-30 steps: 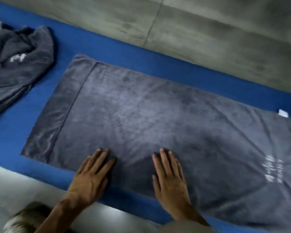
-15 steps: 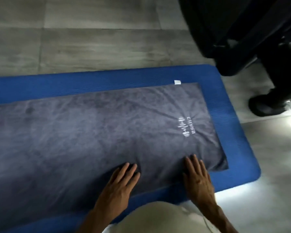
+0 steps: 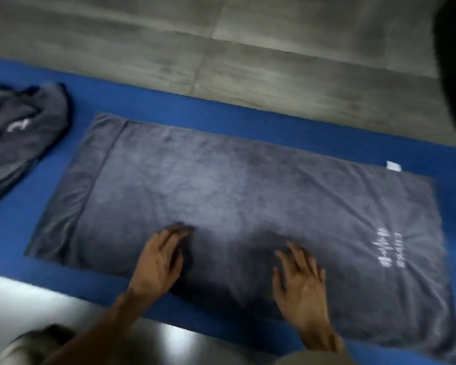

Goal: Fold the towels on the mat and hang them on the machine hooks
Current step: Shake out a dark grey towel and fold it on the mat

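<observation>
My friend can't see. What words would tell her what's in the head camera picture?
Two bare hands, the left hand and right hand, press flat on a grey towel spread out on a blue mat. A second, crumpled grey towel lies at the mat's left end, with grey floor tiles beyond.

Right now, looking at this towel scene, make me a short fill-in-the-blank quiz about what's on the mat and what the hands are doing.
1. The spread grey towel lies flat on a mat coloured ____.
2. The left hand and the right hand both rest on it with fingers ____.
3. The white printed logo sits near the towel's ____ end.
4. The crumpled towel lies to the ____ of the spread one.

Missing words: blue; straight; right; left
</observation>
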